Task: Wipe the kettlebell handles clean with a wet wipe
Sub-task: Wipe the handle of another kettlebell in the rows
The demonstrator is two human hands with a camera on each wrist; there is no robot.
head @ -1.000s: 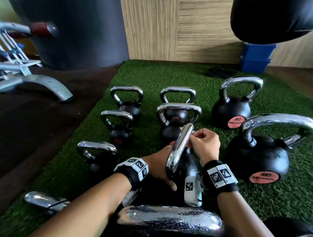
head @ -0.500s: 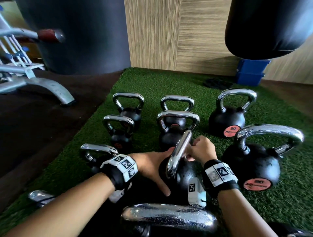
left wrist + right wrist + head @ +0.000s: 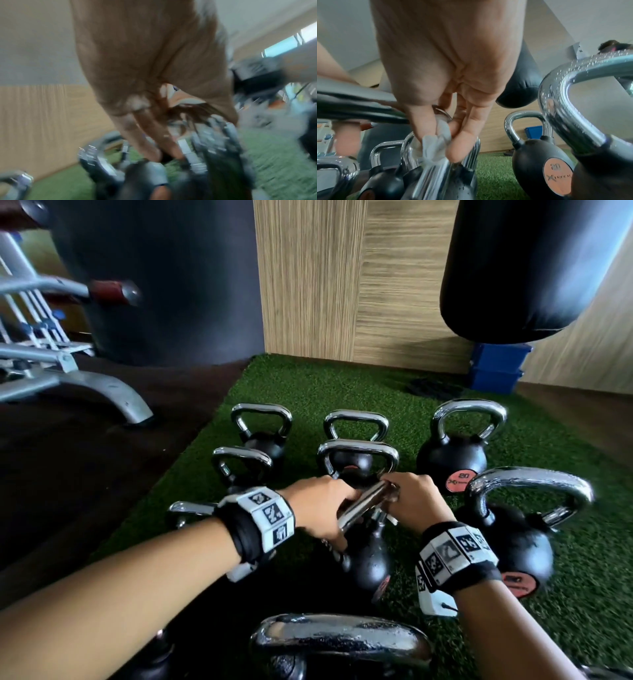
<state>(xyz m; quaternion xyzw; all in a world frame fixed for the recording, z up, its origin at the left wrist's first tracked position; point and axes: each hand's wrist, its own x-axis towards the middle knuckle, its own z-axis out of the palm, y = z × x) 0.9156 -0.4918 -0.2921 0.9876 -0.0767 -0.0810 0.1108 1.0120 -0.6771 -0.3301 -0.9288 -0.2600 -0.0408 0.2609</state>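
Change: I'm tipping the kettlebell [image 3: 368,556] further, handle [image 3: 363,506] now lying lower.
Left hand [image 3: 318,508]: fingers gripping the handle.
Right hand [image 3: 416,503]: fingers pinching the wet wipe [image 3: 435,146] around the handle's end; wiping continues.

The wet wipe [image 3: 436,147] pinched in the right hand [image 3: 412,503] is white, bunched against a mirror-bright chrome handle [image 3: 363,508] on a matte black kettlebell [image 3: 368,559]. Right of the grip, a larger black kettlebell [image 3: 452,460] carries a salmon-pink round label [image 3: 460,479] with dark print. Beneath everything the turf [image 3: 565,594] is deep green. Both wrists wear black bands [image 3: 255,523] with white blocks bearing black square patterns. Beyond the grip, the wall panel [image 3: 342,285] is tan with fine vertical grain.
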